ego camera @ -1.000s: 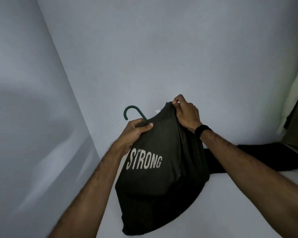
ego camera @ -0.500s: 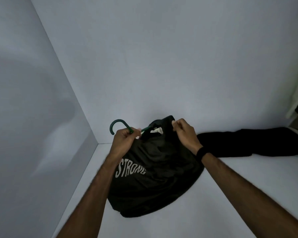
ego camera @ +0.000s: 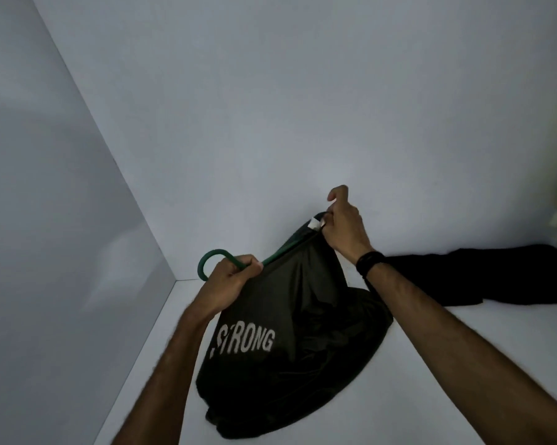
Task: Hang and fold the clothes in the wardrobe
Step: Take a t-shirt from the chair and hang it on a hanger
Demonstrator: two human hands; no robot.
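Dark green cotton T-shirt with pale "STRONG" print [ego camera: 290,342] sags onto the white wardrobe shelf [ego camera: 447,364]. Left hand [ego camera: 230,282] grips the dark green plastic hanger [ego camera: 211,256] at its neck; right hand [ego camera: 343,224] pinches the collar. Farther back lies a black garment [ego camera: 482,274].

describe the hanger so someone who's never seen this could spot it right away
Start at the white shelf in the wardrobe's corner, where a dark T-shirt printed STRONG is bunched. The left hand grips the hanger at the shirt's upper left. It is the only green thing, a thin curved hook beside dark cloth.
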